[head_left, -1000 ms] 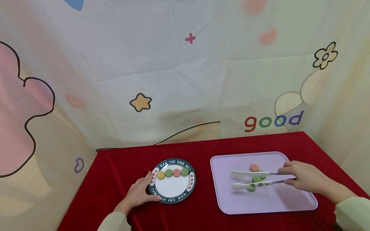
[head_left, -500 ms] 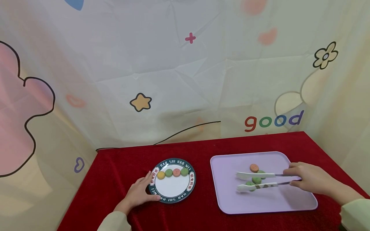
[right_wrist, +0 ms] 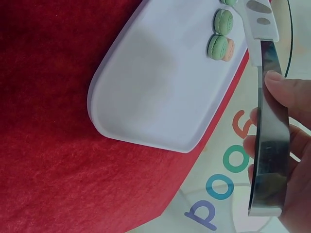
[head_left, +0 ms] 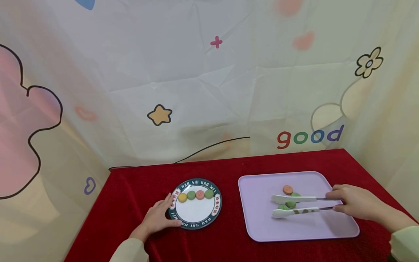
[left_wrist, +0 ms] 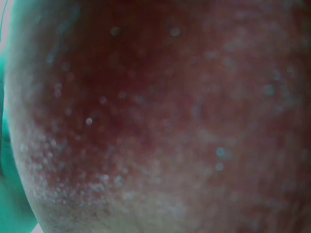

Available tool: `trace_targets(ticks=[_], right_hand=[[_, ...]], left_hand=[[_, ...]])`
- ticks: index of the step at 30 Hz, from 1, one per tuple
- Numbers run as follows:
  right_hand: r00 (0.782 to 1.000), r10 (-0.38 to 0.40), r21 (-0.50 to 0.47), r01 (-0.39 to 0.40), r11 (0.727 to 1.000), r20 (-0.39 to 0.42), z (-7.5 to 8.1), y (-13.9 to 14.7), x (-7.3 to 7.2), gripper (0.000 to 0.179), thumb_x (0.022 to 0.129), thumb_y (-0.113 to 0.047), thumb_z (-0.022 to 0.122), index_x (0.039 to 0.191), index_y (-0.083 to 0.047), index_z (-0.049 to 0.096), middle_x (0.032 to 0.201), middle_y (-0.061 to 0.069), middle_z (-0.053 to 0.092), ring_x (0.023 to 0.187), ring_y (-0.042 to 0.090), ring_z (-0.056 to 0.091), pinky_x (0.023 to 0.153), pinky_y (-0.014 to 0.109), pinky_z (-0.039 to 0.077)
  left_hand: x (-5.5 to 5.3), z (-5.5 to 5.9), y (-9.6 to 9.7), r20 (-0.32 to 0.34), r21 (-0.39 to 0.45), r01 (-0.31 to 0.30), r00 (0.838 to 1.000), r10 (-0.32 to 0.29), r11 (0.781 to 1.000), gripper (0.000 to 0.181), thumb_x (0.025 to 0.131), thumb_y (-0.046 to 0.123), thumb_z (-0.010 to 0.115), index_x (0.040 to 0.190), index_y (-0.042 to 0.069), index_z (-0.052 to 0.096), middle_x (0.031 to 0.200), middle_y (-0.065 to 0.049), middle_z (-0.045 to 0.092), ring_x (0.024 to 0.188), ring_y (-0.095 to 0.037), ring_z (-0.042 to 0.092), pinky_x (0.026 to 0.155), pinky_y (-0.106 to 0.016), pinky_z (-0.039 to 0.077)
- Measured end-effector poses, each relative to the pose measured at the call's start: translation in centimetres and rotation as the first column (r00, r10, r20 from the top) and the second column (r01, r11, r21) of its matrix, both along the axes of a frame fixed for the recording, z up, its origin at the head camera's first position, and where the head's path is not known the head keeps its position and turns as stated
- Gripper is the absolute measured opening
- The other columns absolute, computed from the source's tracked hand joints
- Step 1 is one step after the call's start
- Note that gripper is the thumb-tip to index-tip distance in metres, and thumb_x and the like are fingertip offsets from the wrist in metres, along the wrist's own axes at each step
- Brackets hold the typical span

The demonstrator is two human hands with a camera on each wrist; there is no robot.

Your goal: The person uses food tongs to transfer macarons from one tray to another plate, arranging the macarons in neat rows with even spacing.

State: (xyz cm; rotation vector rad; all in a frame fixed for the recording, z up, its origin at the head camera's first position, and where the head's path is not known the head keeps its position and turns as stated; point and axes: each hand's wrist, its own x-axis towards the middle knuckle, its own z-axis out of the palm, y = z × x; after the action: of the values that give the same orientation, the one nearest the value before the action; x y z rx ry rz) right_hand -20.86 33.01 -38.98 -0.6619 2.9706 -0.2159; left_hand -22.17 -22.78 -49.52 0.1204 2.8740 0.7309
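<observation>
My left hand rests at the near left rim of a round plate, thumb and fingers spread along its edge. In a row on that plate sit a yellow macaron, a green macaron, a pink macaron and another green macaron. My right hand grips metal tongs with white tips, spread apart above the lilac tray. Beneath and between the tips lie several green macarons, partly covered; an orange-pink macaron lies just behind.
A red cloth covers the table, between plate and tray too. Behind its far edge hangs a printed curtain. The left wrist view shows only a blurred close surface.
My right hand has drawn the spread tongs to the right over the tray. The left hand keeps its place on the plate, and the macarons on the plate stay put.
</observation>
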Motion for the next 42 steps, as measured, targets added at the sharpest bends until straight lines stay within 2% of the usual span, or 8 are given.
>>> trace_targets(ticks=[9, 27, 42], right_hand=[[1.000, -0.007, 0.016, 0.007, 1.000, -0.007, 0.08, 0.47, 0.09, 0.029, 0.065, -0.019, 0.075, 0.093, -0.012, 0.069, 0.077, -0.009, 0.054, 0.066, 0.001, 0.044, 0.052, 0.016, 0.038], [1.000, -0.010, 0.023, 0.010, 1.000, 0.009, 0.58, 0.73, 0.02, 0.028, 0.065, -0.017, 0.075, 0.092, -0.011, 0.069, 0.080, -0.006, 0.058, 0.069, 0.006, 0.050, 0.054, 0.018, 0.042], [1.000, -0.009, 0.034, 0.010, 0.999, -0.020, 0.45, 0.81, -0.04, 0.028, 0.065, -0.017, 0.075, 0.091, -0.010, 0.070, 0.081, -0.005, 0.059, 0.070, 0.005, 0.050, 0.054, 0.017, 0.043]], left_hand=[[0.18, 0.19, 0.05, 0.000, 0.003, 0.001, 1.000, -0.001, 1.000, 0.107, 0.056, 0.064, 0.068, 0.141, 0.015, 0.024, 0.145, -0.007, 0.027, 0.126, -0.031, 0.027, 0.093, -0.057, 0.035], [0.09, 0.01, 0.05, -0.005, -0.004, -0.007, 1.000, 0.007, 1.000, 0.107, 0.055, 0.065, 0.068, 0.140, 0.016, 0.025, 0.145, -0.005, 0.027, 0.126, -0.030, 0.028, 0.093, -0.056, 0.036], [-0.03, -0.01, 0.07, -0.002, -0.001, -0.011, 1.000, 0.011, 1.000, 0.108, 0.055, 0.065, 0.068, 0.141, 0.016, 0.024, 0.144, -0.006, 0.028, 0.126, -0.030, 0.028, 0.091, -0.055, 0.038]])
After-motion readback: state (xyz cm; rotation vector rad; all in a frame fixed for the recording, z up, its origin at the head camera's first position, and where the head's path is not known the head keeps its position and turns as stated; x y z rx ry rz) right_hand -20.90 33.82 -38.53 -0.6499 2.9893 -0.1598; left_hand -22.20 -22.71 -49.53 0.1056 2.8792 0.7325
